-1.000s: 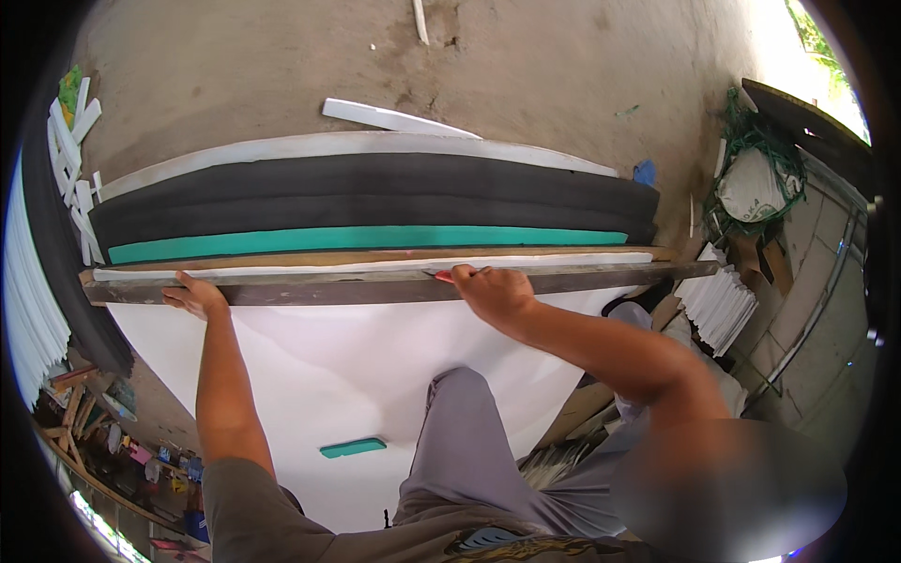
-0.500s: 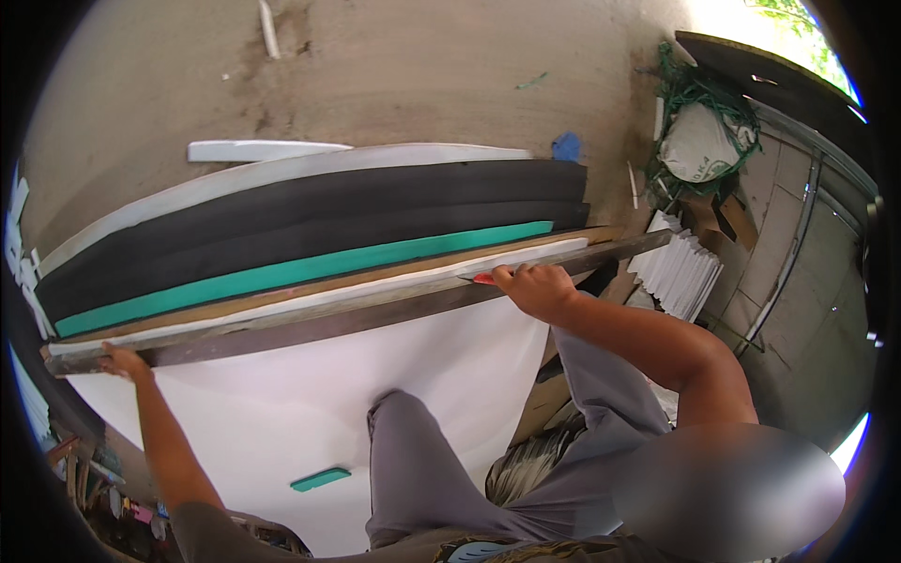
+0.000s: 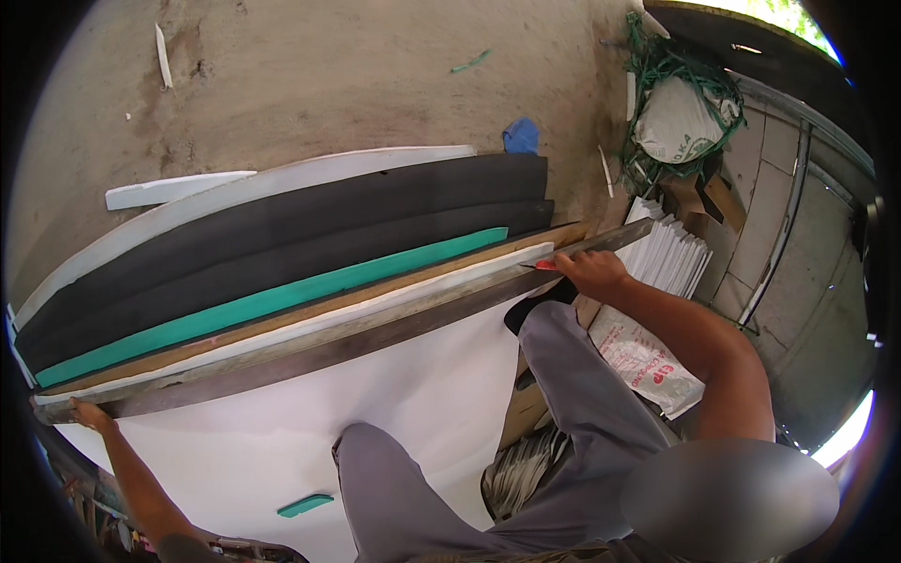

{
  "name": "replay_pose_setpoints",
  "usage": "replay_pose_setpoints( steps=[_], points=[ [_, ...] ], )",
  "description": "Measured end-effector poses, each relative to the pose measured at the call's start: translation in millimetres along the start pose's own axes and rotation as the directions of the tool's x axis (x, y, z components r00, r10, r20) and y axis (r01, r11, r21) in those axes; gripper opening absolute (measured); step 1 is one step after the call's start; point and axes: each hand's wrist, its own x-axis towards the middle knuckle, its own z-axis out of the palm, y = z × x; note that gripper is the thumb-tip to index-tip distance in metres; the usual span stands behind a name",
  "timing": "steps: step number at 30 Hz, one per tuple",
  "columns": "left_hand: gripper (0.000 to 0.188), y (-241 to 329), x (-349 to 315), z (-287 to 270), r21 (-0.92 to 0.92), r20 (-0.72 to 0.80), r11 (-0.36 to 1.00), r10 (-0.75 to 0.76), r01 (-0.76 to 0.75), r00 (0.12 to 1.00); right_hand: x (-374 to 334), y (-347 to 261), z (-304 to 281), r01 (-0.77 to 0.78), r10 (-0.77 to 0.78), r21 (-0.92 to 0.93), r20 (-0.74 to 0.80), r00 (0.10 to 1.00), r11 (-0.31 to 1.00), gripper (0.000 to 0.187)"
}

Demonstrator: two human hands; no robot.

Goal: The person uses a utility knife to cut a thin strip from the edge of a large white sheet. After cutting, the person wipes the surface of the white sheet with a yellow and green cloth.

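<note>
A long, dark wooden plank [image 3: 310, 361] lies slantwise across a large white sheet [image 3: 244, 460], a narrow white strip [image 3: 375, 296] showing along its far side. At the plank's left end, my left hand [image 3: 92, 416] grips the edge, fingers on top. My right hand [image 3: 593, 272], near the plank's right end, is closed around a red-handled utility knife [image 3: 545, 266]. The thin blade points left, close to the strip's right end; whether it touches the sheet is too small to tell. Beyond the strip lie a brown strip, a teal strip [image 3: 282, 305] and black sheets [image 3: 310, 220].
A small teal piece [image 3: 306, 505] rests on the white sheet near my knee. Right of it are a stack of white strips [image 3: 671, 258], a printed plastic sack [image 3: 648, 361] and a bulging white sack [image 3: 680, 122] in green netting. A blue scrap [image 3: 521, 136] lies on the floor.
My right hand and the knife have moved right along the plank, nearer the white strip's right end. My left hand stays at the plank's left end. The whole view has shifted.
</note>
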Motion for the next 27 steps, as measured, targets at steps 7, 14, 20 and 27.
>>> replay_pose_setpoints(
  steps=[7, 14, 20, 27],
  points=[
    [0.082, -9, 14, 6, -0.023, 0.013, 1.000, 0.009, -0.008, 1.000, -20, 45, 28, -0.141, 0.128, 0.073, 0.164, 0.978, 0.987, 0.024],
    [0.079, -21, 38, 11, -0.020, 0.009, 0.999, 0.042, -0.042, 0.999, -27, 63, 45, -0.244, 0.210, 0.139, 0.223, 0.952, 0.960, 0.026],
    [0.047, -74, 120, 3, 0.595, 0.047, 0.671, 0.521, -0.442, 0.853, -28, 79, 61, -0.223, 0.250, 0.230, -0.095, 0.964, 0.947, 0.039],
    [0.065, -36, -10, 60, 0.807, 0.305, 0.273, 0.566, -0.524, 0.765, 87, -130, -46, -0.126, 0.516, 0.587, -0.566, 0.643, 0.800, 0.030]
  ],
)
